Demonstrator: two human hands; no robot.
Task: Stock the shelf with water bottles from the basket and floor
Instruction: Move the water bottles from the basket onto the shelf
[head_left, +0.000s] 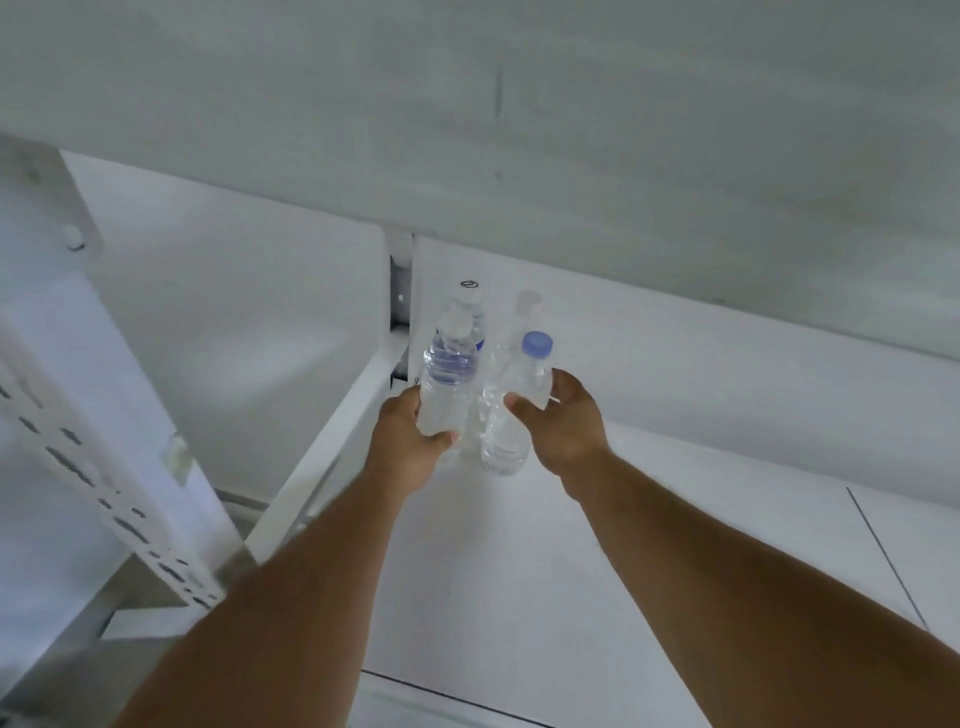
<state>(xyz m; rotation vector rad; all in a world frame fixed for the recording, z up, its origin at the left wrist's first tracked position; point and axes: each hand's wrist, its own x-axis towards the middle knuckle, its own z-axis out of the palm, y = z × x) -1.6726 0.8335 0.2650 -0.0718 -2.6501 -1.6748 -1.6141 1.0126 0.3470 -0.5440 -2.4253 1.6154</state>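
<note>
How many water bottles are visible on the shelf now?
4, perhaps more hidden. Left hand grips one bottle; right hand grips the blue-capped bottle. Behind stand a rear left bottle and a faint rear right bottle.

We're in a stockroom or shop backroom by the look of it: white metal shelf (649, 519) boards, a slotted steel upright (104, 467) on the left, bolted brackets, a plain pale wall, and clear water bottles (447, 384) going onto the board
</note>
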